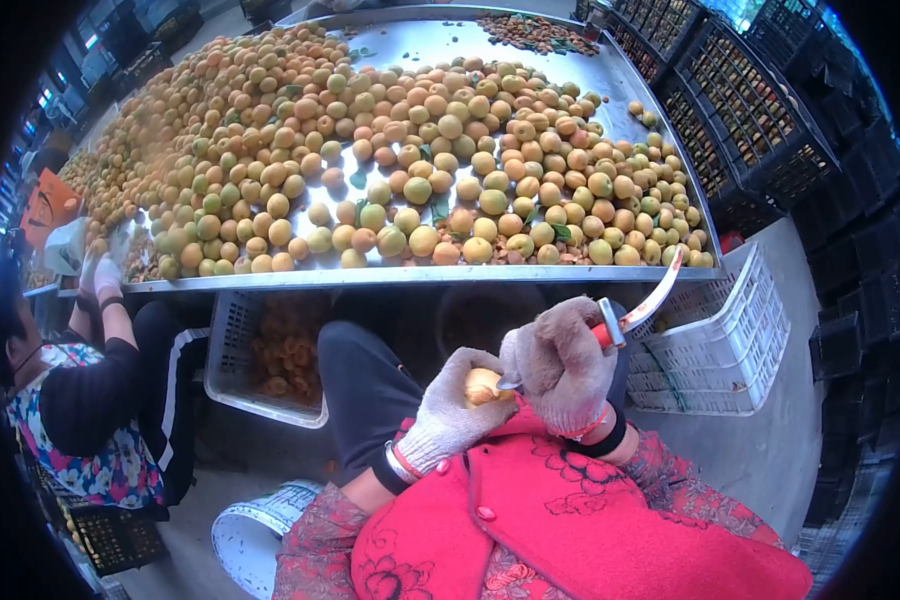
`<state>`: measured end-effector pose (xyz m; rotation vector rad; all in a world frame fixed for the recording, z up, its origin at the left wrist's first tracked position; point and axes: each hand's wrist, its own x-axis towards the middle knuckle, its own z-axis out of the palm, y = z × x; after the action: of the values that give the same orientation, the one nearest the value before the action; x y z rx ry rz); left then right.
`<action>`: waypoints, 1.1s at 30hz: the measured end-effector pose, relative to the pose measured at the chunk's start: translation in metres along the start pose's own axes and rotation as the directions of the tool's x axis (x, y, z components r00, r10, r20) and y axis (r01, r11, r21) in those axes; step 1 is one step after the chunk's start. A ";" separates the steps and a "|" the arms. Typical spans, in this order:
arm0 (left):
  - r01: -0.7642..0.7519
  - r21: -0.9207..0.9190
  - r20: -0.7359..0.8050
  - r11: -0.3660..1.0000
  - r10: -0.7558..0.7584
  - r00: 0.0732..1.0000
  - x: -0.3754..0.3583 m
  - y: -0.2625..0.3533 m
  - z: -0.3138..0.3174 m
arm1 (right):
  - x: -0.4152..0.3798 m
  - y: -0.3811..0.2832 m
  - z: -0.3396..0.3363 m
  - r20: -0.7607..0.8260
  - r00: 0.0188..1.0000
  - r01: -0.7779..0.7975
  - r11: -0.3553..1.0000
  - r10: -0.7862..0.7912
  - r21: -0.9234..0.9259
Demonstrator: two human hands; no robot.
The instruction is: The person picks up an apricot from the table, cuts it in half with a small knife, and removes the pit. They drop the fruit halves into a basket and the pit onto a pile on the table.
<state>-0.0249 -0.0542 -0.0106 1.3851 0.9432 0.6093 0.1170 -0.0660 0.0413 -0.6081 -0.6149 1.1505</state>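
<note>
My left hand (pixel 448 418), in a whitish knit glove, is closed around an apricot (pixel 485 388) above my lap. Beside it my right hand (pixel 562 362), in a browner, soiled glove, grips a curved knife (pixel 656 294) with a red handle. The blade points up and to the right, away from the fruit. From the lower side of the right fist a small metal tip (pixel 510 381) sticks out against the apricot; whether it belongs to the knife is hidden by the glove.
A metal table (pixel 440 273) heaped with apricots (pixel 450 127) stands ahead. Beneath it are a crate (pixel 232 345) of fruit pieces and a white basket (pixel 715 350) at right. A white bucket (pixel 255 535) stands lower left. A co-worker (pixel 100 400) sits at left; black crates (pixel 740 110) rise at right.
</note>
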 end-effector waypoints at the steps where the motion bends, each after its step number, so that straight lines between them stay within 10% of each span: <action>1: 0.010 0.071 0.006 0.997 -0.011 1.000 0.000 0.007 -0.001 | 0.000 0.001 0.000 0.033 0.999 -0.003 1.000 0.003 0.019; 5: 0.132 0.132 0.053 0.982 -0.140 0.989 0.000 0.016 -0.002 | -0.008 0.003 -0.013 0.051 0.993 -0.105 0.994 0.107 -0.025; 10: 0.064 -0.014 0.086 0.998 -0.063 0.994 0.000 -0.006 0.003 | -0.009 0.000 -0.017 0.122 0.991 0.038 0.779 0.050 -0.626; 14: 0.003 -0.089 0.116 0.996 0.007 0.993 -0.004 -0.010 0.004 | -0.005 -0.009 -0.007 0.042 0.960 -0.223 0.845 0.277 -0.486; 17: 0.089 -0.059 0.215 0.994 -0.074 0.974 -0.005 -0.012 0.002 | 0.004 -0.004 -0.017 0.124 0.890 -0.449 0.890 0.438 0.080; 22: 0.194 -0.013 0.234 0.981 -0.185 0.954 -0.007 -0.012 0.003 | -0.010 -0.001 -0.006 0.013 0.936 -0.306 0.830 0.353 -0.466; 25: 0.187 -0.080 0.245 0.979 -0.163 0.956 -0.009 -0.015 0.004 | -0.007 0.002 -0.012 -0.028 0.892 -0.452 0.890 0.452 -0.052; 33: 0.162 -0.042 0.184 0.986 -0.152 0.971 -0.001 -0.010 0.004 | -0.001 0.011 -0.016 -0.164 0.902 -0.368 0.911 0.399 0.188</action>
<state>-0.0237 -0.0584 -0.0200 1.2784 0.8732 0.3813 0.1209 -0.0656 0.0222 -0.7224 -0.2333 1.4709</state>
